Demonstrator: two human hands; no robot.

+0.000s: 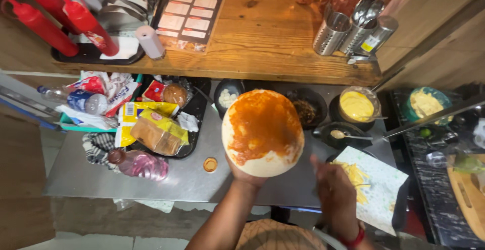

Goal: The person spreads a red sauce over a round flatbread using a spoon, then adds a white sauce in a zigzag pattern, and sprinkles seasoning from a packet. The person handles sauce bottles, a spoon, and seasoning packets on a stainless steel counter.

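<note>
My left hand (246,175) holds up a round flatbread (262,132) from underneath; most of its top is spread with orange-red sauce. My right hand (335,193) hovers just to the right of it, fingers apart, over the edge of a white paper sheet (381,189) that carries yellow shredded cheese (355,175). The hand holds nothing that I can see.
On the steel counter (91,176) stand black bowls of fillings (306,109), a yellow sauce bowl (357,105), a spoon in a small bowl (339,134), a black tray with bread packets (157,131), a pink bottle (139,163). Red squeeze bottles (86,22) and cutlery holders (348,30) sit on the wooden shelf.
</note>
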